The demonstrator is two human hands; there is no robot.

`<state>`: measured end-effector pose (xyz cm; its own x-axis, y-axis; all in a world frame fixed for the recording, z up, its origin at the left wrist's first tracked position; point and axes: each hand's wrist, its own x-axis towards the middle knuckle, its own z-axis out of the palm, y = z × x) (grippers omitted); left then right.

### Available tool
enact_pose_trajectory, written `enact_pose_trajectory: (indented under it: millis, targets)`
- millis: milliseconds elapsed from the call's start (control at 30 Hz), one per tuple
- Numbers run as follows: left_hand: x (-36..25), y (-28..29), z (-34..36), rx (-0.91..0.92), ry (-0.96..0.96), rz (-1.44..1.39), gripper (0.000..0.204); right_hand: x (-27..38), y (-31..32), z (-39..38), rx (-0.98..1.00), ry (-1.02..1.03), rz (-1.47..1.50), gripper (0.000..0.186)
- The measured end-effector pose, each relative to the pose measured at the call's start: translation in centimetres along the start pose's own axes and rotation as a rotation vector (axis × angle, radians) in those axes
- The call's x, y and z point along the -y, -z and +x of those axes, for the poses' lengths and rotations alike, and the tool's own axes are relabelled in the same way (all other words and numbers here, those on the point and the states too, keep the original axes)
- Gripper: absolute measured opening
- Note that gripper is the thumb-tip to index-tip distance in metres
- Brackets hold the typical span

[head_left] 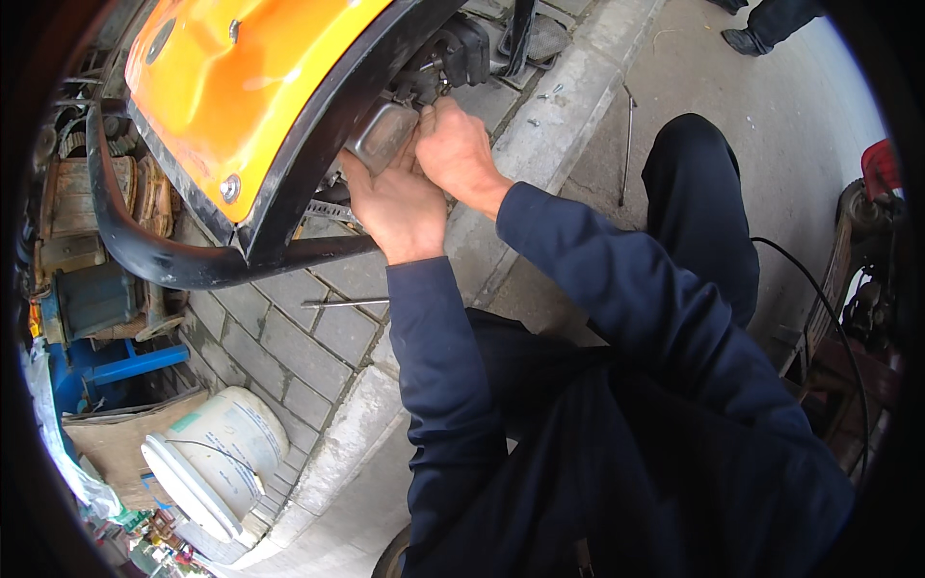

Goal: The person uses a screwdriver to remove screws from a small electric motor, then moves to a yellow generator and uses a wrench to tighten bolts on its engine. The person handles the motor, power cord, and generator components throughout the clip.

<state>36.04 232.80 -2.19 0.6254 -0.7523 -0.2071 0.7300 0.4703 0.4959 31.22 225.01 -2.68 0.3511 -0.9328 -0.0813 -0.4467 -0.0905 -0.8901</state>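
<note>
My left hand (395, 212) is turned palm up beneath a rounded silver metal part (378, 133) under the machine's black frame, with its fingers curled against that part. My right hand (453, 144) is closed at the part's right side, thumb and fingers pressed near black fittings (424, 72) above it; what it grips is hidden. The machine has a dented orange panel (231, 87) with black edging and a black tube bumper (178, 265). A slotted metal strip (330, 212) shows behind my left hand.
Small bolts (535, 122) and a long thin tool (626, 164) lie to the right; a rod (342, 302) lies nearer. A white bucket (217, 462), blue metal piece (125, 366) and rusty parts (87, 197) are at left. A person's dark shoe (744, 40) is at top right.
</note>
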Motion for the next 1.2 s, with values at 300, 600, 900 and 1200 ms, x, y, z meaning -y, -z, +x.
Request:
enact_pose_trajectory:
  millis: [300, 600, 900, 1200]
  targets:
    - [-0.1, 0.0, 0.0, -0.025, 0.036, -0.037, 0.066, -0.2, 0.0, -0.1, 0.039, 0.006, 0.052, 0.038]
    - [-0.3, 0.4, 0.0, -0.015, 0.077, -0.04, 0.069, -1.5, 0.7, -0.2, 0.09, 0.155, 0.049, 0.034]
    - [0.0, 0.0, -0.1, 0.02, 0.013, 0.019, 0.07, -1.1, 0.3, -0.3, 0.085, 0.096, 0.023, 0.032]
    - [-0.1, 0.6, 0.1, 0.009, 0.039, 0.034, 0.074, -1.2, 0.2, -0.1, 0.085, 0.05, 0.219, 0.038]
